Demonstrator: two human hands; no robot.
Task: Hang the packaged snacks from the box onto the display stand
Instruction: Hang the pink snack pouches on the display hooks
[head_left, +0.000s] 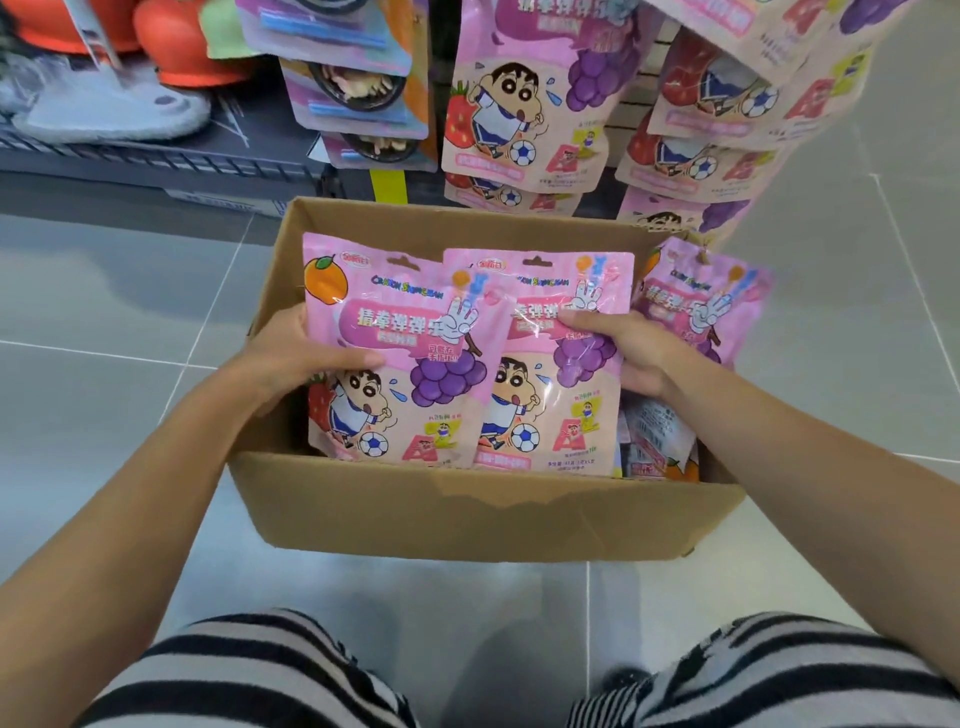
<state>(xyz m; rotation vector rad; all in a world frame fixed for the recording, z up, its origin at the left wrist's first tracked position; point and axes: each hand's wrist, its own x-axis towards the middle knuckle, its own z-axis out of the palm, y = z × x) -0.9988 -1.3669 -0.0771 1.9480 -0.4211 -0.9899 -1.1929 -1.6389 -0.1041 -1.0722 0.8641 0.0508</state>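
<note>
An open cardboard box (467, 509) sits on the floor in front of me. Over it my left hand (296, 358) grips one pink cartoon snack packet (395, 395), thumb across its front. My right hand (623, 348) grips a second matching packet (550, 415), which overlaps the first one's right edge. A third packet (701, 301) leans upright at the box's right side, and more packets (654, 441) lie low in the box. The display stand (639, 109) rises behind the box with the same pink packets (519, 104) hanging on it.
Other hanging packs (353, 88) occupy the stand's left side. A dark low shelf (156, 156) with slippers (109, 114) runs along the back left. Grey floor tiles (104, 312) surround the box. My striped-trousered knees (249, 675) are at the bottom edge.
</note>
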